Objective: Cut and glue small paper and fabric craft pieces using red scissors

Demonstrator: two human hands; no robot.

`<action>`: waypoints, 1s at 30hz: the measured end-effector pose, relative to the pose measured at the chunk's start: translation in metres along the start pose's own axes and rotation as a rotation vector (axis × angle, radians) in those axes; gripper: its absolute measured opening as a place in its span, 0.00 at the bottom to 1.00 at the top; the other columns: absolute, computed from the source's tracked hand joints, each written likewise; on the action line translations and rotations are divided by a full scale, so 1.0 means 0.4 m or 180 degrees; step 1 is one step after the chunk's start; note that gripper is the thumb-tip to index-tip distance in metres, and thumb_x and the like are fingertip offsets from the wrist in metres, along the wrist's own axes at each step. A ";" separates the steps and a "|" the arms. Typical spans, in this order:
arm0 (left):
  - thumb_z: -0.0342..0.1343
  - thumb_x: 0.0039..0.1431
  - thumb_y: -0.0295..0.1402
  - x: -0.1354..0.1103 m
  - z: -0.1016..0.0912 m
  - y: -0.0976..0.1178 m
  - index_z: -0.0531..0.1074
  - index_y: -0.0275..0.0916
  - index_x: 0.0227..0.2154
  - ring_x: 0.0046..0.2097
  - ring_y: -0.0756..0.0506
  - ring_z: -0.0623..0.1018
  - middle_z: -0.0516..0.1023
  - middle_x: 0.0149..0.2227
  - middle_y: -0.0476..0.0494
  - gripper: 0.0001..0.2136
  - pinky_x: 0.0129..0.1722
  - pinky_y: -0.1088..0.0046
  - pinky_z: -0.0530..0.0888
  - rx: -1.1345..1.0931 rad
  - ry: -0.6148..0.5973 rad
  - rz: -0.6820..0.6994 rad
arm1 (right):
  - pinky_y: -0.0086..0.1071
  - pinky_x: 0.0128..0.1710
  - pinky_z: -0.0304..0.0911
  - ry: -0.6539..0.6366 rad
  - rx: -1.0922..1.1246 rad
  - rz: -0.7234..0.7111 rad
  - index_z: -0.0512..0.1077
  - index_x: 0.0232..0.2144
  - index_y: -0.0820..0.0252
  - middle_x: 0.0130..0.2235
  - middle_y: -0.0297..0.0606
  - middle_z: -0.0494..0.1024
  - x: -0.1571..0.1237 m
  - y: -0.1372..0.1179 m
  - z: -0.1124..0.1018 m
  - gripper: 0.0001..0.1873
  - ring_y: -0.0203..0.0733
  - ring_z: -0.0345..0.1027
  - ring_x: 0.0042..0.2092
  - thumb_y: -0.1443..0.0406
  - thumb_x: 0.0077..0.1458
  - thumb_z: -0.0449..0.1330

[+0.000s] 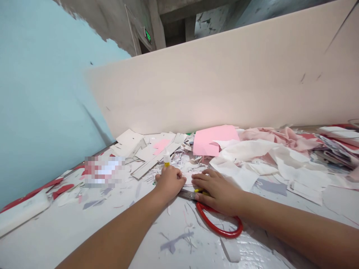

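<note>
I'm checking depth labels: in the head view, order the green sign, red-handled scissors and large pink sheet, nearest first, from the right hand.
1. Red-handled scissors: partly under the right hand.
2. Large pink sheet: beyond the hand.
3. Green sign: background, upper left.

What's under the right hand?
Part of the red-handled scissors shows beneath the right hand, and something yellow peeks out too. The hand hides part of the scissors' handles and whatever else lies there.
</note>
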State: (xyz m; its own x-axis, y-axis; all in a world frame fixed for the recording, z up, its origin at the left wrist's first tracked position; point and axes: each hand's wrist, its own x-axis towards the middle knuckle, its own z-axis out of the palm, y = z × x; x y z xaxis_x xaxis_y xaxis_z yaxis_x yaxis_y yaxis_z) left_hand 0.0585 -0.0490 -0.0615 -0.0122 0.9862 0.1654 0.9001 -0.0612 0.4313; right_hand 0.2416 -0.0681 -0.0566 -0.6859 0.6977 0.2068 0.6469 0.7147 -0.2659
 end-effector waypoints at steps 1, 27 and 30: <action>0.51 0.46 0.37 0.000 0.000 -0.001 0.69 0.41 0.21 0.45 0.40 0.66 0.73 0.36 0.46 0.07 0.41 0.61 0.58 0.0014 0.0004 -0.0007 | 0.48 0.49 0.53 0.0010 -0.0006 0.0030 0.68 0.45 0.54 0.52 0.38 0.69 -0.001 -0.001 0.001 0.19 0.53 0.55 0.50 0.54 0.56 0.47; 0.47 0.52 0.34 -0.017 -0.012 -0.013 0.73 0.43 0.31 0.47 0.40 0.64 0.72 0.40 0.45 0.09 0.44 0.59 0.57 0.0329 -0.0079 0.1018 | 0.48 0.48 0.53 0.0030 -0.0053 0.0088 0.68 0.43 0.51 0.52 0.37 0.68 -0.005 -0.007 0.004 0.17 0.53 0.55 0.51 0.54 0.56 0.48; 0.49 0.50 0.35 -0.010 -0.007 -0.017 0.72 0.42 0.33 0.47 0.39 0.64 0.71 0.41 0.44 0.09 0.44 0.59 0.58 0.0239 -0.0093 0.0860 | 0.48 0.48 0.53 0.0022 -0.0008 0.0087 0.68 0.44 0.51 0.53 0.37 0.68 -0.004 -0.002 0.007 0.18 0.54 0.55 0.52 0.53 0.56 0.48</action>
State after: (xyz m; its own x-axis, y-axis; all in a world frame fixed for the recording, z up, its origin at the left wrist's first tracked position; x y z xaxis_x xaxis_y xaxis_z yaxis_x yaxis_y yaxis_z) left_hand 0.0512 -0.0532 -0.0625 0.2441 0.9397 0.2394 0.8989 -0.3119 0.3078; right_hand 0.2416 -0.0699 -0.0593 -0.6656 0.7173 0.2060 0.6662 0.6955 -0.2692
